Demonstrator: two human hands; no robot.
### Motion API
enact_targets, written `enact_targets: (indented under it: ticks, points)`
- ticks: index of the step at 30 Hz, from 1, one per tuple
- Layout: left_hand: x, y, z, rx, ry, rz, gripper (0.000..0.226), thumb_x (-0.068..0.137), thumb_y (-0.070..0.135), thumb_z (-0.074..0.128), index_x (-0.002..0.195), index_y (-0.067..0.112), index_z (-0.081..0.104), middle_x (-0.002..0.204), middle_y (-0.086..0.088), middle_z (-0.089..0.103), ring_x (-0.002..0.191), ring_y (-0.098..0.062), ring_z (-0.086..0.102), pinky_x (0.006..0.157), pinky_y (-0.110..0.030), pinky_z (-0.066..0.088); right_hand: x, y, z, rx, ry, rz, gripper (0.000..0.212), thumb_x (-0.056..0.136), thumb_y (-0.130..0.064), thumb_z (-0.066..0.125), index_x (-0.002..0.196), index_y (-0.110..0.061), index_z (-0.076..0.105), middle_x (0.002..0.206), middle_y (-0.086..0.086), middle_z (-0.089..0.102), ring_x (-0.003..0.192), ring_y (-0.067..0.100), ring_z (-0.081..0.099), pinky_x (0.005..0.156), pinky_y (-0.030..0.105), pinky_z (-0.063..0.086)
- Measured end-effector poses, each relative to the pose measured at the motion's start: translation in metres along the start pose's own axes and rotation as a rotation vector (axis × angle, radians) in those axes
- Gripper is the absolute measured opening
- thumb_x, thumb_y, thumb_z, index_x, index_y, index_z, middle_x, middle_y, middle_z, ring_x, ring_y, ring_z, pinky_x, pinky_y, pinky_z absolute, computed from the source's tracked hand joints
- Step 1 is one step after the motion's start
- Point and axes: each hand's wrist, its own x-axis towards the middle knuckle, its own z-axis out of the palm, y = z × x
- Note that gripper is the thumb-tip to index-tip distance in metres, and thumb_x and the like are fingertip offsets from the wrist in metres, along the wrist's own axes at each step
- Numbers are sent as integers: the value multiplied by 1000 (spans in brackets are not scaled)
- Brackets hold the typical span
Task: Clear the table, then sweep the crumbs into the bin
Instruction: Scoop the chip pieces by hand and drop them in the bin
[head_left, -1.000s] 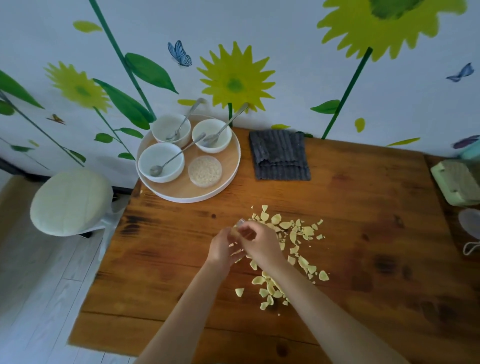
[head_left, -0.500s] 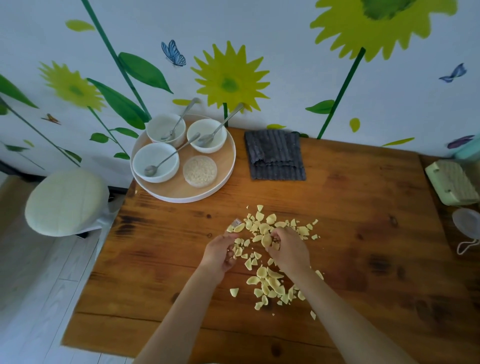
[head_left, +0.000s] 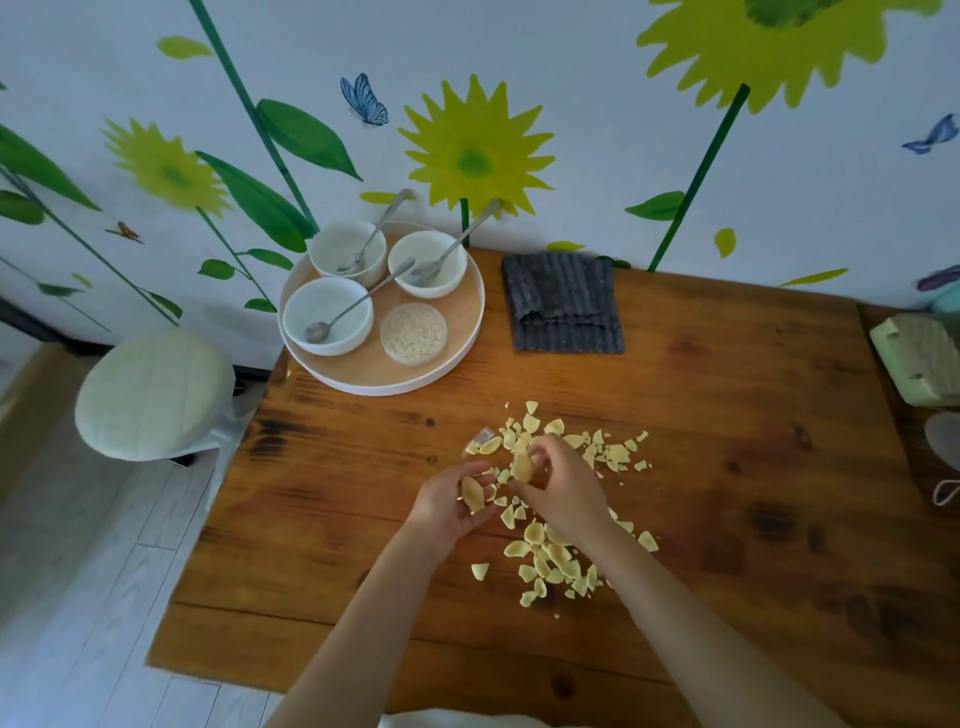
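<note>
Pale yellow crumbs (head_left: 558, 556) lie scattered over the middle of the wooden table (head_left: 727, 467). My left hand (head_left: 452, 506) is cupped palm up at the left edge of the pile, with a crumb piece lying in it. My right hand (head_left: 563, 488) hovers over the pile and pinches another yellow piece between its fingertips, close to the left hand. A small silvery scrap (head_left: 485, 434) lies at the pile's upper left. No bin is in view.
A round wooden tray (head_left: 457, 358) at the back left carries three white bowls with spoons (head_left: 327, 317) and a small dish of grains (head_left: 414, 333). A folded dark cloth (head_left: 563, 304) lies behind the crumbs. A green object (head_left: 917, 358) sits at the right edge; a stool (head_left: 150, 392) stands left.
Both hands dropped from the pile's upper left onto the crumbs. The right hand picked up a piece, and the left hand now cups one in its palm.
</note>
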Motion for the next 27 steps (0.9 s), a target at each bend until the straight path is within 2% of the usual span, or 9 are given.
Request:
enact_targets:
  ticks: [3,5,9,13,16,18,21,24,27]
  points:
    - [0,-5,5,-10,-25,-18,32,99,20,33,93,6,61,92,-11,60,79,-21,57,67,-33,51,-12,-18,-11,176,-139,-121,39,76,-31,71,109,-21,52,85,-14,52,61,3,45,57,19,39]
    - [0,-7,7,-14,-57,-22,34,99,21,31,92,7,62,90,-11,60,78,-19,56,67,-32,49,-14,-16,-15,165,-128,-111,39,78,-31,70,112,-23,51,86,-12,53,62,6,47,60,24,44]
    - [-3,-9,10,47,-19,-21,28,96,13,39,81,6,61,70,-4,51,61,-11,47,50,-20,41,-21,12,-23,20,-62,-1,23,85,-24,64,107,-20,58,84,-15,54,63,8,52,63,21,47]
    - [0,-12,7,108,33,-65,26,94,12,43,77,8,61,64,0,45,55,-8,39,39,-14,33,-35,39,-20,-98,-194,93,13,84,-17,64,96,-23,62,91,-6,59,68,6,51,65,24,48]
    - [1,-16,3,113,30,-86,25,95,12,43,79,8,61,63,0,44,55,-9,40,40,-15,35,-46,47,-12,-148,-223,98,18,83,-20,64,101,-22,62,92,-8,54,76,6,48,60,16,38]
    - [-1,-19,1,107,22,-100,23,95,12,43,81,7,62,64,-2,47,57,-9,43,43,-17,40,-49,48,-7,-162,-207,102,21,84,-21,64,105,-21,62,91,-9,51,79,7,48,58,16,34]
    - [-3,-24,-2,67,-5,-114,17,92,11,48,92,5,64,73,-6,55,62,-13,52,48,-22,48,-49,46,-3,-197,-139,120,17,87,-22,62,103,-21,63,93,-9,51,82,7,48,65,19,37]
    - [-4,-28,-5,42,-33,-117,16,88,12,53,95,5,65,78,-7,59,66,-15,56,59,-27,51,-47,44,-2,-189,-94,141,11,88,-22,60,98,-19,64,96,-8,53,84,7,50,73,23,45]
    - [-4,-30,-6,36,-53,-129,16,85,10,55,96,3,65,80,-8,61,67,-16,58,63,-29,52,-48,42,-4,-126,-33,166,6,87,-23,62,90,-18,63,94,-8,53,84,9,52,69,22,43]
